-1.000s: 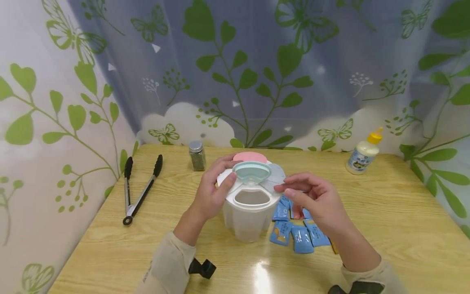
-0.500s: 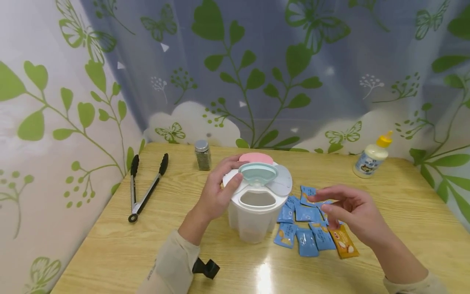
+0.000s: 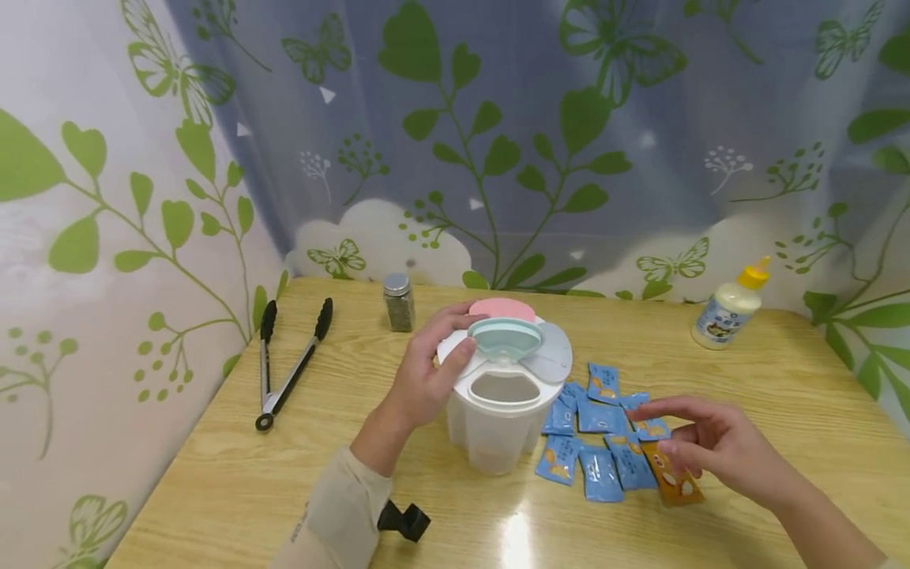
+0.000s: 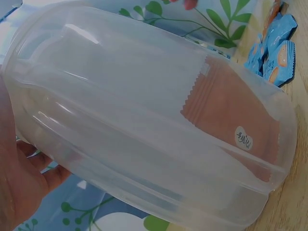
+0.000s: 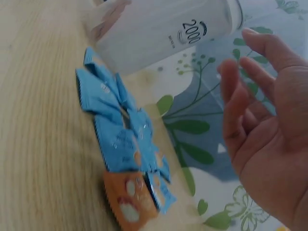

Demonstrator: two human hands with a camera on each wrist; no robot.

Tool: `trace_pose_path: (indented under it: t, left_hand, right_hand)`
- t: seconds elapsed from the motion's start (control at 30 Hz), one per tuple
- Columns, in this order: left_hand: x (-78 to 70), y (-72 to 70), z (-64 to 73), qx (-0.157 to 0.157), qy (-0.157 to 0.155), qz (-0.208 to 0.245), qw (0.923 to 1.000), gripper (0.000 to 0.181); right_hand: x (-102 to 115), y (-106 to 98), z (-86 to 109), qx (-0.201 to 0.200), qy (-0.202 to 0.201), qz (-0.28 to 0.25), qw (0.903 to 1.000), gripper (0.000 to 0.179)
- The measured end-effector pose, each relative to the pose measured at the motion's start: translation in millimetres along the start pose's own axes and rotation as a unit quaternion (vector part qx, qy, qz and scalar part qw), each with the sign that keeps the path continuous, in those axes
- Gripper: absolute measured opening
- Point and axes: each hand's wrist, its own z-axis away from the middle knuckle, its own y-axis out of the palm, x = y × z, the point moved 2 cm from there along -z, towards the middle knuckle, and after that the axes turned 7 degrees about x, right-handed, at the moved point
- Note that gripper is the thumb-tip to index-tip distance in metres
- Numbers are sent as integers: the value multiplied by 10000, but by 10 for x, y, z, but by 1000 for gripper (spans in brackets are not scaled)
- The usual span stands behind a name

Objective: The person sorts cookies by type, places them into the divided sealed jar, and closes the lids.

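A translucent storage container (image 3: 494, 442) stands upright on the table under a white lid with pink, teal and grey flaps. The teal flap (image 3: 506, 336) is raised, and the front opening (image 3: 505, 388) is uncovered. My left hand (image 3: 431, 367) grips the lid's left side, thumb on top. Through the container wall, the left wrist view shows a brownish packet (image 4: 236, 115) inside. My right hand (image 3: 725, 446) is over the right end of several blue snack packets (image 3: 600, 416) and one orange packet (image 3: 671, 474). Its fingers are loosely bent, holding nothing.
Metal tongs (image 3: 291, 371) with black tips lie spread at the left. A glass spice jar (image 3: 399, 303) with a grey cap stands at the back. A yellow-capped squeeze bottle (image 3: 727, 312) is at the back right. A patterned curtain (image 3: 526, 142) hangs behind the table.
My right hand has moved away from the lid, rightward and down to the packets, uncovering more of them. My left hand stays on the lid. The view has shifted slightly.
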Motion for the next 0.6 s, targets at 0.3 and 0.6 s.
trace_pose_path:
  t: [0.3,0.6]
  left_hand:
    - [2,-5,-3,-11,-46,-1,10000,31]
    - [-6,-7,-18,16,-24,35,10000,34]
  right_hand:
    - [-275,-170,227,391,1085,16,9933,47]
    - [-562,-352,467,598,1223,341,9901,44]
